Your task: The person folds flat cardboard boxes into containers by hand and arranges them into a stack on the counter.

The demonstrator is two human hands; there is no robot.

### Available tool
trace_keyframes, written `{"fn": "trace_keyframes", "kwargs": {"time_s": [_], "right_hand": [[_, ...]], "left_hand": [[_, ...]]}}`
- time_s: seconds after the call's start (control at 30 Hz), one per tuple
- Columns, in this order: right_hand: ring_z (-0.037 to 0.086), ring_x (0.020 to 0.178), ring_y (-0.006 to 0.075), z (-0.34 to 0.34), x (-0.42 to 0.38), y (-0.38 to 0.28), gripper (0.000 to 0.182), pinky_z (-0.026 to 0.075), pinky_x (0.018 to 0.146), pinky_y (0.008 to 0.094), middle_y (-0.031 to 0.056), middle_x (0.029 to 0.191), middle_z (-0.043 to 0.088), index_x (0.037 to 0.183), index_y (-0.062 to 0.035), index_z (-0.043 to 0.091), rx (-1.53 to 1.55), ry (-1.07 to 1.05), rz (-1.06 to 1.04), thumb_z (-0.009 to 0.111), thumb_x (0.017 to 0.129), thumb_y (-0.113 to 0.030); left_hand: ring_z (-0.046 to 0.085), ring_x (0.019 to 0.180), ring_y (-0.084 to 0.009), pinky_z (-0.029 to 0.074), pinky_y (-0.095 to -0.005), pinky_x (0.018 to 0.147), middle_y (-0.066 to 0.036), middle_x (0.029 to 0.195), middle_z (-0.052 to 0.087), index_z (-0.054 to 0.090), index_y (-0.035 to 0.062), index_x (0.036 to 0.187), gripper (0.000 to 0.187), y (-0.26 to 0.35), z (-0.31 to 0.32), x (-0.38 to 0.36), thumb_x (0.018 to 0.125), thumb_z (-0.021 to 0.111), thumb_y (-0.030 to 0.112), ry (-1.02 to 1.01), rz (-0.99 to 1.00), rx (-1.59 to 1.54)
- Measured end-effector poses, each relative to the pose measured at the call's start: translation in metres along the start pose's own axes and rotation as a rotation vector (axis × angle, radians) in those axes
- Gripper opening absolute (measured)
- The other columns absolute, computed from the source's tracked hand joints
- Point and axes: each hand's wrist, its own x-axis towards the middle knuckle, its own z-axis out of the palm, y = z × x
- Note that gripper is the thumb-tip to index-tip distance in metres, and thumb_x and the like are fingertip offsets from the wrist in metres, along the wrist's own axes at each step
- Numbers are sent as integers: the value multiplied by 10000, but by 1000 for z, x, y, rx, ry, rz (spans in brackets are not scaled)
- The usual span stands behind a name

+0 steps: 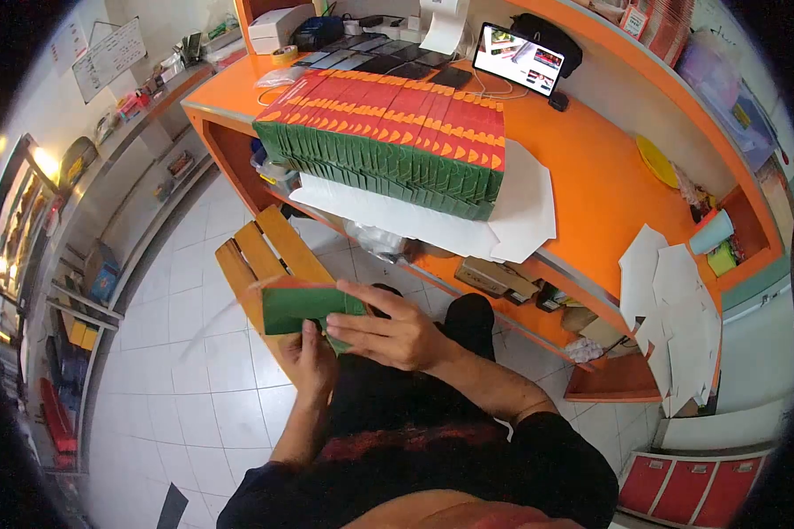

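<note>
We hold a flat green cardboard piece with a red edge (304,306) over our lap, above the slatted wooden bench (260,256). Our right hand (388,328) lies across it, fingers stretched and pinching its right end; our left hand (310,357) grips it from below, thumb curled up against its lower edge. On the orange desk (582,176) ahead stands a long row of matching green-and-red folded cartons (388,132) on white paper sheets (468,220), with a lit tablet (518,58) further back.
</note>
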Motion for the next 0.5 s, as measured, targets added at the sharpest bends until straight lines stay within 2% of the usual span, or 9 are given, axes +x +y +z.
{"fn": "trace_keyframes", "kwargs": {"time_s": [0.07, 0.1, 0.2, 0.23, 0.33, 0.4, 0.43, 0.5], "right_hand": [[525, 1300, 430, 8, -7, -3, 355, 506, 1035, 473, 101, 1237, 681, 1099, 1, 735, -88, 51, 38, 764, 762, -109], [519, 1303, 436, 14, -10, -3, 352, 502, 1040, 474, 109, 1249, 673, 1102, 0, 735, -113, 82, 54, 758, 768, -110], [503, 1313, 448, 28, -18, -1, 351, 486, 1056, 479, 129, 1289, 646, 1113, -1, 732, -126, 144, 93, 746, 784, -123], [497, 1318, 449, 30, -19, 1, 355, 479, 1062, 482, 134, 1304, 636, 1118, -3, 730, -112, 147, 103, 747, 788, -132], [480, 1339, 436, 24, -20, 5, 397, 451, 1078, 495, 146, 1341, 609, 1135, -16, 722, -12, 40, 128, 779, 781, -186], [471, 1355, 417, 9, -16, 11, 442, 435, 1080, 504, 158, 1351, 599, 1149, -26, 712, 68, -77, 141, 808, 768, -230], [510, 1320, 380, 9, -18, 15, 502, 433, 1067, 502, 173, 1336, 597, 1154, -40, 703, 181, 9, 186, 845, 739, -283], [544, 1253, 342, 0, -7, -1, 488, 447, 1047, 471, 151, 1310, 602, 1179, -49, 696, 56, 78, 187, 803, 778, -305]], "left_hand": [[629, 975, -158, 507, -305, 830, -97, 1105, 662, 626, -21, 1083, 260, 0, 22, -13, 1044, 529, 217, -12, -33, -83], [623, 1015, -178, 505, -322, 862, -105, 1157, 644, 596, -21, 1152, 325, -4, 29, -17, 1059, 492, 272, 19, -56, -88], [608, 1066, -190, 501, -327, 890, -120, 1200, 623, 566, -19, 1213, 353, -13, 39, -31, 1061, 483, 288, 26, -35, -149], [609, 1071, -187, 494, -316, 899, -127, 1207, 624, 563, -15, 1233, 346, -21, 31, -33, 1046, 519, 273, 12, -71, -254], [626, 1053, -194, 498, -315, 885, -133, 1226, 626, 570, -20, 1230, 323, -33, 21, -30, 1025, 555, 229, 36, 169, 107], [641, 1017, -200, 506, -325, 864, -155, 1208, 638, 586, -31, 1201, 300, -29, 13, -20, 1002, 587, 193, 88, 27, 384], [648, 999, -203, 509, -331, 853, -166, 1200, 645, 594, -36, 1187, 289, -25, 8, -14, 991, 603, 175, 114, -43, 522], [653, 975, -219, 513, -343, 826, -172, 1158, 652, 604, -34, 1171, 263, -40, -18, -14, 985, 602, 152, -121, 178, 839]]}}
